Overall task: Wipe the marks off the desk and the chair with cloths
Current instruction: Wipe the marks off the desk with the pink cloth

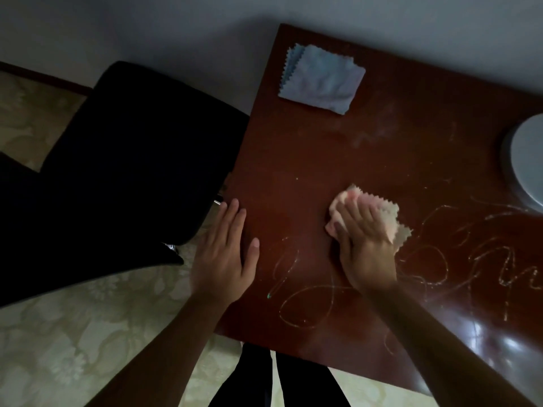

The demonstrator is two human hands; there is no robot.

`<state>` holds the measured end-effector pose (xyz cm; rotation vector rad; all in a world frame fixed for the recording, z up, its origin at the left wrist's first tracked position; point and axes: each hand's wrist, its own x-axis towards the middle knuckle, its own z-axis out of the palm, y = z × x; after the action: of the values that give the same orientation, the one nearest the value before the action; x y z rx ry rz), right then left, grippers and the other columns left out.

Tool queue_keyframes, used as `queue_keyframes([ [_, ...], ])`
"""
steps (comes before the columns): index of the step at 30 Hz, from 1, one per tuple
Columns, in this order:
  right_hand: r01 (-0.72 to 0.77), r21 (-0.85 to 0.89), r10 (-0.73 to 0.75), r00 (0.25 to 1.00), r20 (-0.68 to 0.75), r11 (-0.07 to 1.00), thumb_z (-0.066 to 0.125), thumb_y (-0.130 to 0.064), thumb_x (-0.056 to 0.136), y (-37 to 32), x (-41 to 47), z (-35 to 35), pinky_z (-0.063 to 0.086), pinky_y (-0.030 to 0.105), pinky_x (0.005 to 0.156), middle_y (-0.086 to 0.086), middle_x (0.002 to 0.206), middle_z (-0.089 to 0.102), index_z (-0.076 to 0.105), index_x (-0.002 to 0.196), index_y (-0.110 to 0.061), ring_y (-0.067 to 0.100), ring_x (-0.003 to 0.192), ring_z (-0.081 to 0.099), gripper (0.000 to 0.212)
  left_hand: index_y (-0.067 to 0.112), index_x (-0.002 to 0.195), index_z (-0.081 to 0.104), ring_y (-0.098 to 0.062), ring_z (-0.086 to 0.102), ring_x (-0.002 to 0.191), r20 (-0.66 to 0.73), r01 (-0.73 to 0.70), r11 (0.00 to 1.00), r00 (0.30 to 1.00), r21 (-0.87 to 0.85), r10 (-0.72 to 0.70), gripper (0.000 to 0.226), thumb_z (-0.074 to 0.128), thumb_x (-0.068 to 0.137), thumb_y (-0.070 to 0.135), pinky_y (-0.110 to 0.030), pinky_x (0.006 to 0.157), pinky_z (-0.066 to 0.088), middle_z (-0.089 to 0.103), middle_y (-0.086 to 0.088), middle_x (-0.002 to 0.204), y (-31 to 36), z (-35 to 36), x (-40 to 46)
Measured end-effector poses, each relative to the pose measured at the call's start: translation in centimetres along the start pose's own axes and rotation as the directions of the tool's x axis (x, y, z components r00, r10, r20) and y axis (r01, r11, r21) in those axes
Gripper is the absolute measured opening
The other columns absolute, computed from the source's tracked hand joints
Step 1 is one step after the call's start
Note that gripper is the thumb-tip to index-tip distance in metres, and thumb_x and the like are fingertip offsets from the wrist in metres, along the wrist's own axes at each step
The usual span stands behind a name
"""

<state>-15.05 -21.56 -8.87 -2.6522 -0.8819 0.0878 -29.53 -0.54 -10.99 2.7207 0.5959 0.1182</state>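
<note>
A dark red-brown desk (308, 148) carries pale scribbled marks (308, 306) along its near part, running to the right edge. My right hand (364, 248) grips a bunched pink cloth (382, 210) and presses it on the desk just above the marks. My left hand (226, 254) lies flat with straight fingers on the desk's left edge, holding nothing. A folded blue cloth (321, 79) rests at the desk's far left corner. A black chair (123, 160) stands to the left of the desk, touching its side.
A round grey object (526, 163) sits at the desk's right edge. A pale wall runs behind the desk. Patterned light flooring (73, 342) lies under the chair and in front of the desk. My dark trouser legs (279, 380) show at the bottom.
</note>
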Motion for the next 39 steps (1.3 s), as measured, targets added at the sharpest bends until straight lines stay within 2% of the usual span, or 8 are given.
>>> queue_keyframes([
  [8,-0.114,-0.042,0.112,0.992,-0.055,0.993,0.036,-0.023,0.105,-2.0,6.9,1.6,0.022,0.048,0.12,0.018,0.149,0.043,0.049,0.141,-0.005,0.035,0.143,0.034,0.043,0.005,0.145,0.043,-0.022,0.024,0.149,-0.006,0.004,1.0,1.0,-0.012,-0.004,0.059,0.036,0.1,0.042,-0.038,0.115,0.033,0.035,-0.01,0.157,-0.1,0.2,-0.1],
  [13,0.012,-0.022,-0.012,1.0,-0.018,1.0,0.04,-0.023,0.104,-0.9,1.9,1.0,0.024,0.046,0.12,0.011,0.145,0.048,0.053,0.138,-0.01,0.031,0.139,0.04,0.039,0.004,0.144,0.043,-0.023,0.025,0.149,-0.013,-0.008,1.0,1.0,0.01,0.009,0.059,0.038,0.1,0.042,-0.039,0.114,0.034,0.036,-0.011,0.156,0.0,0.1,-0.1],
  [19,-0.258,-0.026,0.256,0.963,-0.081,0.966,0.03,-0.029,0.107,-0.4,9.1,1.1,0.017,0.043,0.122,0.013,0.152,0.042,0.05,0.142,-0.013,0.033,0.145,0.029,0.043,0.008,0.144,0.043,-0.02,0.023,0.15,-0.005,0.02,1.0,1.0,-0.005,-0.02,0.058,0.032,0.101,0.045,-0.041,0.113,0.036,0.035,-0.008,0.157,-0.2,0.4,0.0],
  [23,0.007,0.029,-0.008,1.0,0.024,1.0,0.035,-0.022,0.102,-5.3,0.6,2.6,0.019,0.05,0.121,0.014,0.153,0.037,0.047,0.143,-0.009,0.031,0.147,0.026,0.045,0.007,0.144,0.045,-0.022,0.026,0.149,-0.001,0.008,1.0,1.0,-0.008,-0.008,0.058,0.036,0.1,0.044,-0.046,0.109,0.042,0.036,-0.009,0.157,-0.2,0.3,-0.1],
  [26,0.179,0.002,-0.179,0.982,0.054,0.984,0.035,-0.027,0.102,-2.4,0.4,1.0,0.026,0.05,0.118,0.01,0.149,0.042,0.05,0.14,-0.011,0.031,0.143,0.034,0.045,0.006,0.144,0.045,-0.022,0.025,0.149,0.0,0.009,1.0,1.0,-0.017,-0.009,0.058,0.036,0.1,0.043,-0.047,0.109,0.043,0.035,-0.008,0.157,-0.1,0.2,-0.2],
  [31,-0.113,-0.059,0.113,0.994,-0.007,0.992,0.033,-0.027,0.106,-3.6,9.7,1.9,0.013,0.041,0.123,0.015,0.153,0.039,0.04,0.147,-0.01,0.034,0.145,0.027,0.045,0.01,0.146,0.038,-0.019,0.019,0.151,0.009,0.014,1.0,1.0,-0.013,-0.014,0.057,0.031,0.102,0.045,-0.042,0.112,0.038,0.031,-0.006,0.16,-0.3,0.3,0.0],
  [35,0.156,0.009,-0.156,0.987,0.025,0.988,0.038,-0.02,0.1,-7.9,1.8,3.5,0.023,0.053,0.119,0.019,0.152,0.037,0.046,0.143,-0.004,0.032,0.146,0.026,0.046,0.006,0.142,0.047,-0.021,0.026,0.149,-0.04,-0.017,1.0,0.999,-0.02,0.017,0.054,0.034,0.102,0.041,-0.037,0.112,0.035,0.039,-0.009,0.155,-0.2,0.4,-0.2],
  [39,0.338,0.062,-0.343,0.929,0.136,0.939,0.044,-0.02,0.097,-5.8,-4.8,1.8,0.02,0.046,0.121,0.01,0.15,0.04,0.051,0.139,-0.01,0.029,0.145,0.028,0.043,0.007,0.142,0.046,-0.02,0.026,0.149,-0.036,0.001,1.0,0.999,-0.026,-0.002,0.055,0.033,0.102,0.042,-0.039,0.11,0.039,0.038,-0.008,0.156,-0.1,0.3,-0.2],
])
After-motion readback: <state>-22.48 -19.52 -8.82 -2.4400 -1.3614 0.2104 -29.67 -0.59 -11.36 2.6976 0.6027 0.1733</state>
